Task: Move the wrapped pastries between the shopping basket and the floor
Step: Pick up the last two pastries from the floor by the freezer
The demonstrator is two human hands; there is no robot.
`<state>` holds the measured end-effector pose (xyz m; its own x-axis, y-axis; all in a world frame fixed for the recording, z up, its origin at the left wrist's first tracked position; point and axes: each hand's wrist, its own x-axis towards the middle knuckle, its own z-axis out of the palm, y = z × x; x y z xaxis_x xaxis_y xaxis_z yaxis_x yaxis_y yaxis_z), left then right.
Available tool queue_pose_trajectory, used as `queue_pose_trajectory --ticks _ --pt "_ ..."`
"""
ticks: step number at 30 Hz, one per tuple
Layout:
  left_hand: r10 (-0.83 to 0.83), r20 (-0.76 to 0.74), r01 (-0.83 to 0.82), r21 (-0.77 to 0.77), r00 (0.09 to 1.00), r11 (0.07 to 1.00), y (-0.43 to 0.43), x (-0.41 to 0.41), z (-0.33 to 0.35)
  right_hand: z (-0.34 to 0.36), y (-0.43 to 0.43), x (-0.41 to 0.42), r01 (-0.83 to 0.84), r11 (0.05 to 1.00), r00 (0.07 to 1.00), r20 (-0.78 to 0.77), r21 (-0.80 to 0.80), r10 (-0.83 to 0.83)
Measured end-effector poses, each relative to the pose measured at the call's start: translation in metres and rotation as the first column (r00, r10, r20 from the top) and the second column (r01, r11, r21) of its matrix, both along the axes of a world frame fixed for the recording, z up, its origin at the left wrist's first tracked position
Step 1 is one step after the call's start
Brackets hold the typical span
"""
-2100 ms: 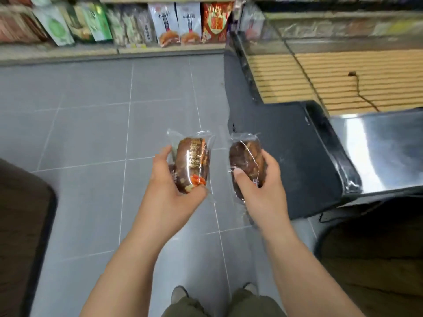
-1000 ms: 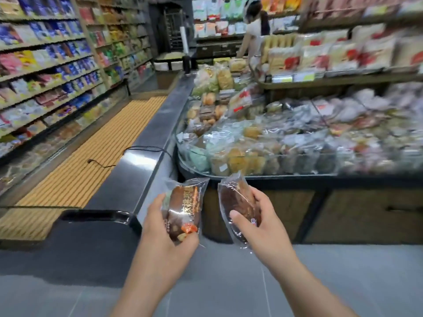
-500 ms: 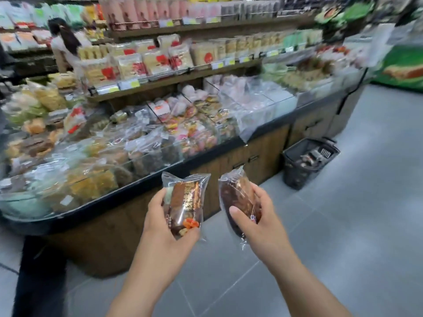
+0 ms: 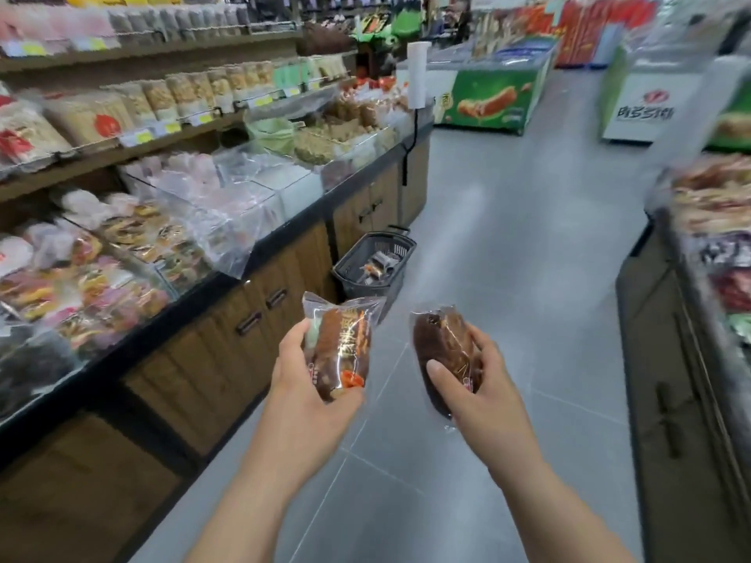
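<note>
**Q:** What sits nearest the lens?

**A:** Two bare forearms stretch out above the grey tiled floor (image 4: 508, 258). The left hand (image 4: 309, 384) curls round a wrapped pastry (image 4: 341, 351) in a printed gold-and-orange wrapper, with the thumb on its left edge. The right hand (image 4: 483, 396) grips a darker pastry (image 4: 445, 355) in clear film, with the thumb laid across its front. Both are held up in the air, a gap between them.

**Q:** And beyond the hands?

**A:** A dark shopping basket (image 4: 400, 272) stands on the floor just beside the wood-fronted display counter (image 4: 252, 302) on the left. It holds a few packets, too blurred to identify. Farther down the aisle is a green chest freezer (image 4: 491, 99).
</note>
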<state>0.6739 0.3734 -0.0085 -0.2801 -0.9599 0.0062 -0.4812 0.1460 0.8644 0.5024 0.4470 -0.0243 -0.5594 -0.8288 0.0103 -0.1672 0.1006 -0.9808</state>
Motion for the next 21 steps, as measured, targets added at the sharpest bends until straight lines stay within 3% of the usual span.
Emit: queue_pose_trajectory --ticks 6,11,21 --pt "-0.151 0.006 0.150 0.036 0.989 0.988 -0.062 -0.076 -0.011 -0.017 -0.035 -0.068 0.183 0.981 0.983 0.013 0.070 -0.185" --pt "-0.218 -0.011 0.218 0.023 0.976 0.976 -0.157 -0.131 -0.019 -0.020 -0.115 -0.120 0.273 0.959 0.962 -0.022 0.074 -0.273" --pt "-0.267 0.016 0.267 0.009 0.964 0.964 -0.295 -0.196 -0.017 -0.006 -0.255 -0.181 0.278 0.960 0.960 -0.025 0.032 -0.278"
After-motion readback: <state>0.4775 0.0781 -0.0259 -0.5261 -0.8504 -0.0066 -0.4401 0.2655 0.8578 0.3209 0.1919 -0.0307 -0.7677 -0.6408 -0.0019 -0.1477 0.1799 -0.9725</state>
